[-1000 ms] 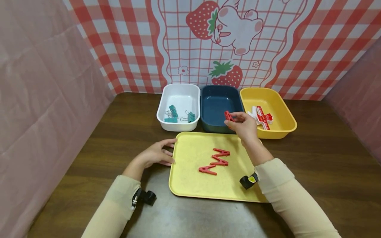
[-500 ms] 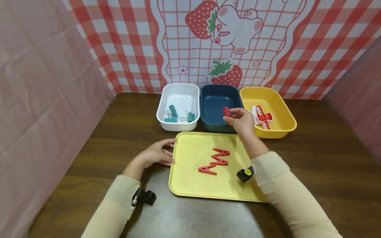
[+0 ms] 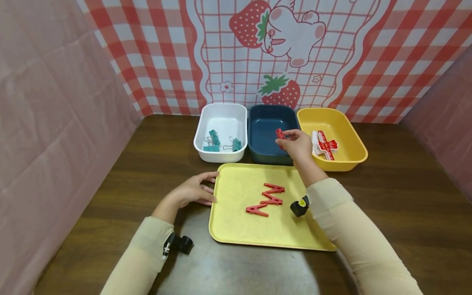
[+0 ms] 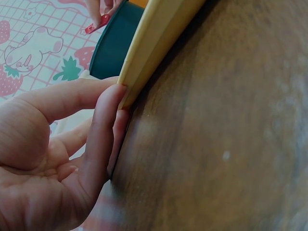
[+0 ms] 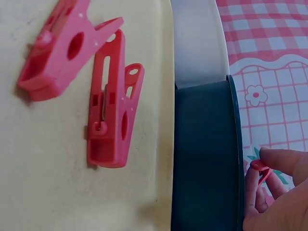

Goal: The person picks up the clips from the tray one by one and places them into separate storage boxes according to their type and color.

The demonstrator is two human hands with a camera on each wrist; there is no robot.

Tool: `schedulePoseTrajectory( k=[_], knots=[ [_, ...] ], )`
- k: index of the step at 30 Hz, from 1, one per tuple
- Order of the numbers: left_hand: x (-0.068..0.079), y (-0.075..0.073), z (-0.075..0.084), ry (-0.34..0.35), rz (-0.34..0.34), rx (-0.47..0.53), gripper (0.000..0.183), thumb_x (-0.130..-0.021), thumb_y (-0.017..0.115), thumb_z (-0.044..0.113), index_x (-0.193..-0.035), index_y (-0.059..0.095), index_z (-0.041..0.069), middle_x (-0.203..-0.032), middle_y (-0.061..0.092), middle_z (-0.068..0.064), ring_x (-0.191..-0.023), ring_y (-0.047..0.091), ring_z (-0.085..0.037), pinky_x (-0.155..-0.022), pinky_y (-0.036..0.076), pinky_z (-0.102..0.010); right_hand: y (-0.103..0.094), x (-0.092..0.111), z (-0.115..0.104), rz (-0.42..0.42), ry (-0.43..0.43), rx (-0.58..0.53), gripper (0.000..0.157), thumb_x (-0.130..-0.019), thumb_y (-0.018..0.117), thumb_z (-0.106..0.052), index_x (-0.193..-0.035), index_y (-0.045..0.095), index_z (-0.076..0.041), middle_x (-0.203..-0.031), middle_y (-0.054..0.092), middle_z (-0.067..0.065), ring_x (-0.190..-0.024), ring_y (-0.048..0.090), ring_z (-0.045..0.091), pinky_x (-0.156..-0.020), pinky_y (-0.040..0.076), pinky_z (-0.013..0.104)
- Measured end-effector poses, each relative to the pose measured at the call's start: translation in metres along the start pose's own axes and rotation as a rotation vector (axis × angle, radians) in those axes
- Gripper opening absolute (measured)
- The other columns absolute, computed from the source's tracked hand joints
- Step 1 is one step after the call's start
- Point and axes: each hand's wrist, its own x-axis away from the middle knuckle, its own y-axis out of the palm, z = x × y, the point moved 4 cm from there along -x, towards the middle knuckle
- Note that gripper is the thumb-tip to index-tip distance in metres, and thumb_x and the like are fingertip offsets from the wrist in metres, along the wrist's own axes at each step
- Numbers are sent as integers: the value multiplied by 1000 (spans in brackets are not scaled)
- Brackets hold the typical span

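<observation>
My right hand pinches a red clothespin between thumb and fingers, over the near right part of a dark blue bin. In the right wrist view the held clothespin shows partly behind the fingers. My left hand rests its fingertips against the left edge of a yellow tray; in the left wrist view, fingers touch the tray's rim. Three more red clothespins lie in a zigzag on the tray.
Left of the blue bin stands a white bin with teal binder clips. A yellow bin with red-and-white clips stands on the right. All three bins line up behind the tray, before a checked cloth backdrop.
My right hand has moved slightly forward and left with the clothespin, farther over the blue bin. The left hand and tray have stayed in place.
</observation>
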Motion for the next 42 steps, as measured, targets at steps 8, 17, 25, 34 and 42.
schedulePoseTrajectory(
  k=[8, 17, 25, 34, 42],
  knots=[
    [1, 0, 1, 4, -1, 0, 77, -76, 65, -17, -143, 35, 8, -133, 35, -18, -94, 56, -25, -70, 58, -37, 3, -7, -3, 18, 35, -24, 33, -81, 73, -10, -112, 60, -5, -90, 52, 6, -72, 55, 14, -71, 55, 24],
    [0, 0, 0, 8, -4, 6, 77, -76, 65, -17, -143, 35, 8, -132, 35, -18, -94, 56, -26, -70, 58, -37, 6, -15, -4, 37, 43, -127, 35, -81, 73, -11, -113, 60, -3, -88, 51, 4, -64, 57, 8, -72, 55, 24],
    [1, 0, 0, 9, -4, 7, 77, -76, 65, -17, -143, 35, 8, -132, 35, -18, -93, 56, -25, -70, 58, -37, 6, -18, -1, 41, 36, -100, 35, -83, 71, -14, -115, 59, -4, -90, 49, 2, -82, 61, 25, -85, 52, 37],
    [0, -1, 0, 7, -4, 3, 77, -76, 65, -17, -143, 35, 8, -132, 35, -18, -93, 56, -25, -70, 58, -37, 3, -16, -1, 48, 33, -135, 28, -83, 70, -14, -108, 61, -6, -86, 49, 2, -71, 53, 13, -84, 52, 39],
    [0, 0, 0, 3, 0, 0, 78, -76, 65, -17, -143, 35, 9, -132, 36, -17, -93, 57, -25, -70, 58, -37, -1, -12, 2, 34, 2, -149, 27, -85, 69, -15, -109, 60, -7, -84, 47, 1, -70, 50, 11, -82, 52, 37]
  ],
)
